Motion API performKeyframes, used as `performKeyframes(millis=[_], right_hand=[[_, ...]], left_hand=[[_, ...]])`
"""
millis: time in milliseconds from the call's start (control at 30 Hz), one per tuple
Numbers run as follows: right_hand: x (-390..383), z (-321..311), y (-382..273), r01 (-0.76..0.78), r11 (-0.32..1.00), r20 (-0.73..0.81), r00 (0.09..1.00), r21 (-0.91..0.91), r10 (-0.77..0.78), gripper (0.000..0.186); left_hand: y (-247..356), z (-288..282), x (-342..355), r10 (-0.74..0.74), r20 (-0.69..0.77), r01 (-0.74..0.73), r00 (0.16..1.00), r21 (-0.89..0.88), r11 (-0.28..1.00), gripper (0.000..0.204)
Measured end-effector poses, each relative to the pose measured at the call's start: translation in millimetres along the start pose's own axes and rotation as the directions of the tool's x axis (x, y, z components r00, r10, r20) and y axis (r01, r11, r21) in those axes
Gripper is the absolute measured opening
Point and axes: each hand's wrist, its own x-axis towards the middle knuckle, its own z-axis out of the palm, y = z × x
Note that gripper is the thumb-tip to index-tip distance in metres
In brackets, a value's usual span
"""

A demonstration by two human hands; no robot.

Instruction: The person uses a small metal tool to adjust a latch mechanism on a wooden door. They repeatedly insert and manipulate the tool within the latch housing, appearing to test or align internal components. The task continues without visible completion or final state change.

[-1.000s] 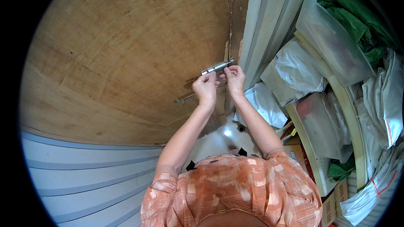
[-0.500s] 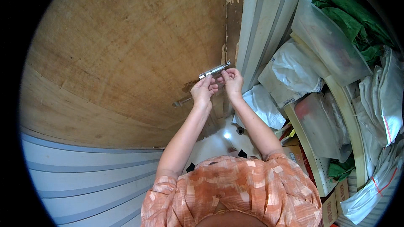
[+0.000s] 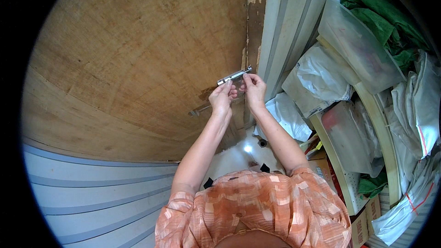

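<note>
On my feed, the left hand [image 3: 221, 99] has thumb and fingertips pinched on the lower left part of a silver door bolt [image 3: 233, 77], its other fingers curled beneath. I see the right hand [image 3: 256, 93] grasping near the bolt's upper right end. The bolt sits tilted, up to the right, in front of the wooden door [image 3: 147, 50] near its right edge; I can't tell whether it touches the wood. Below left of it I make out a thin metal piece [image 3: 198, 110] on the door. Further right are a ribbed white wall [image 3: 281, 32], a white bag [image 3: 287, 115] and a clear bin [image 3: 356, 41].
</note>
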Motion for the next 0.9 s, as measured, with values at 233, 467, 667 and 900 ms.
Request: performKeyframes(millis=[233, 467, 667, 900], right_hand=[[6, 6, -6, -0.109, 0.966, -0.008, 0.994, 0.235, 0.114, 0.01], [6, 4, -9, -0.16, 0.951, 0.005, 0.986, 0.266, 0.165, 0.009], [-11, 1, -9, 0.009, 1.0, 0.023, 1.0, 0.027, -0.01, 0.013], [-39, 5, -10, 0.445, 0.81, 0.25, 0.893, -0.382, -0.373, 0.018]], left_hand=[[1, 3, -1, 0.034, -0.016, -0.034, 0.999, 0.021, 0.999, 0.016], [0, 6, -3, 0.03, -0.024, -0.029, 0.999, 0.007, 1.0, 0.017], [4, 7, -9, 0.027, -0.031, -0.025, 0.999, 0.074, 0.997, 0.017], [14, 8, -12, 0.028, -0.03, -0.026, 0.999, 0.064, 0.998, 0.021]])
